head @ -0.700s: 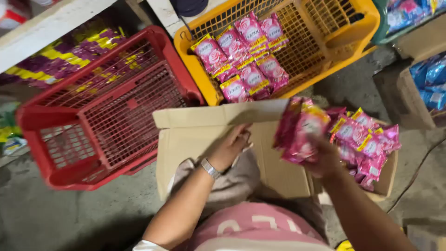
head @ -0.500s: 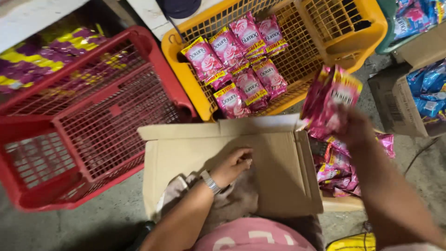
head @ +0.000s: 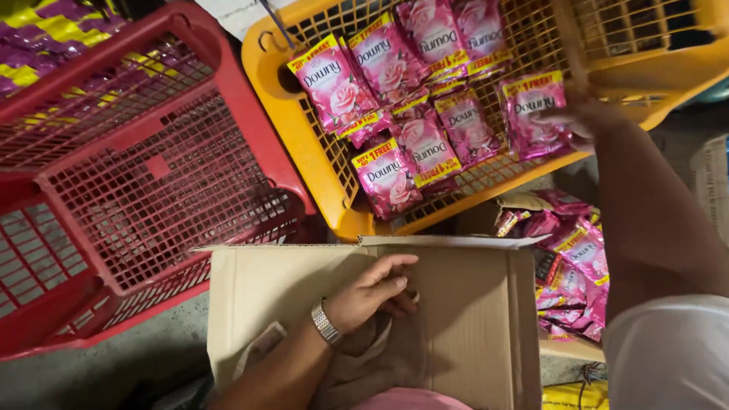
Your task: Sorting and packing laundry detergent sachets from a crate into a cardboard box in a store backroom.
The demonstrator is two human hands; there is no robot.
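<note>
Pink sachet pack (head: 534, 114) sits in the yellow basket (head: 319, 163) with the other pink packs, right hand (head: 581, 121) resting on it with fingers loosely spread, not gripping. Left hand (head: 372, 292) lies half-curled on the cardboard box flap (head: 471, 304), holding nothing. More sachets (head: 569, 266) are piled in the box, red basket (head: 152, 190) alongside.

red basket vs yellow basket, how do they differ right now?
Colour: the red basket against the yellow basket. Contents: the yellow basket holds pink sachets; the red basket holds none. Contact: the right hand sets a sachet into the yellow basket; no hand is at the red one, and the left hand rests on the cardboard flap. Both are plastic mesh.
</note>
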